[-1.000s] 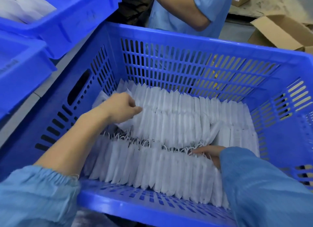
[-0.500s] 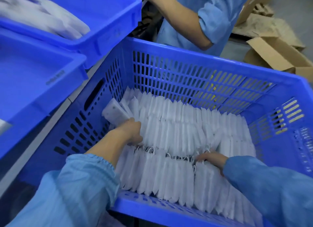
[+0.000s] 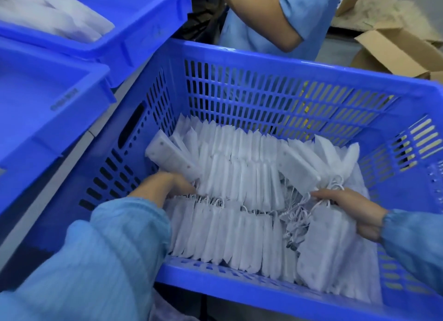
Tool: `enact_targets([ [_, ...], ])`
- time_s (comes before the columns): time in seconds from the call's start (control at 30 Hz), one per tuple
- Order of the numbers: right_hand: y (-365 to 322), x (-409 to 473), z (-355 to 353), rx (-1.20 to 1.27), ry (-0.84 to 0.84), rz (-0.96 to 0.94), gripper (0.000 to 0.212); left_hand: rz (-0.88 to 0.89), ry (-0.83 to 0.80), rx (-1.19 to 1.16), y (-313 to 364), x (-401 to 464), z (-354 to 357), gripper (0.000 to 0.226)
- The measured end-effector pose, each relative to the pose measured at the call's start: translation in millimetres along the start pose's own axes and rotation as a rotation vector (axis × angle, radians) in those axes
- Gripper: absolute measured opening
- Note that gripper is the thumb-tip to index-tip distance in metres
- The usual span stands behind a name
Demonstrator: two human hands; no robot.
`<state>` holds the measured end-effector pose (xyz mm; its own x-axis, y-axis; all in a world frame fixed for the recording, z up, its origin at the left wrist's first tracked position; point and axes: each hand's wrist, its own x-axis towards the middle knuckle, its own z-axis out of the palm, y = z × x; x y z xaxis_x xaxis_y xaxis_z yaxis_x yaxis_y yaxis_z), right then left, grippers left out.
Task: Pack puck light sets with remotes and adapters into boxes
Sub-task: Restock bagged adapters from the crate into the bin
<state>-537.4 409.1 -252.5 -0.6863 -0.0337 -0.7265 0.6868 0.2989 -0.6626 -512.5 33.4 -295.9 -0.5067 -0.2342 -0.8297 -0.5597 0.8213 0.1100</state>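
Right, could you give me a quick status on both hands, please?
Left hand and right hand both grip white pouches inside blue crate. Nothing blocking.

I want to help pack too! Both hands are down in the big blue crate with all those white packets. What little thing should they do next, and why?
Probably lift both bunches up and out of the crate. The left hand already holds tilted packets at one end, and the right hand grips packets at the other, loosened from the rows.
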Motion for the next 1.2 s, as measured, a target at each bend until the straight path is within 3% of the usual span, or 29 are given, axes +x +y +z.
enact_targets([
  [0.17, -3, -7, -2, 0.124, -0.037, 0.021, 0.014, 0.024, 0.085, -0.141, 31, 35, 35, 0.08],
  [0.23, -10, -5, -6, 0.18, -0.04, 0.016, 0.019, -0.001, 0.189, -0.233, 34, 49, 49, 0.071],
  [0.33, -23, -3, -8, 0.246, -0.049, -0.002, 0.017, -0.002, 0.156, -0.386, 28, 61, 49, 0.058],
  [0.43, -27, -3, -8, 0.269, -0.054, -0.025, 0.014, -0.012, 0.05, -0.361, 27, 66, 44, 0.087],
  [0.53, -25, -1, -8, 0.225, -0.061, -0.067, 0.016, -0.01, 0.059, -0.345, 34, 72, 50, 0.102],
  [0.7, -28, -4, -4, 0.2, -0.059, -0.091, 0.017, -0.048, 0.124, -0.474, 34, 81, 63, 0.087],
  [0.8, -30, -8, -3, 0.222, -0.071, -0.092, 0.018, -0.07, 0.286, -0.498, 32, 78, 72, 0.074],
  [0.9, -31, -11, 0, 0.216, -0.074, -0.102, 0.02, -0.079, 0.197, -0.57, 37, 79, 69, 0.08],
  [0.97, -33, -13, 1, 0.222, -0.067, -0.109, 0.022, -0.097, 0.108, -0.497, 41, 78, 64, 0.083],
  [1.07, -37, -13, 0, 0.224, -0.06, -0.109, 0.029, -0.158, 0.11, -0.301, 40, 78, 55, 0.083],
  [1.13, -38, -14, 1, 0.232, -0.062, -0.111, 0.032, -0.145, -0.009, -0.274, 36, 78, 50, 0.09],
  [1.2, -37, -14, 1, 0.246, -0.073, -0.113, 0.033, -0.143, -0.024, -0.265, 33, 78, 49, 0.088],
])
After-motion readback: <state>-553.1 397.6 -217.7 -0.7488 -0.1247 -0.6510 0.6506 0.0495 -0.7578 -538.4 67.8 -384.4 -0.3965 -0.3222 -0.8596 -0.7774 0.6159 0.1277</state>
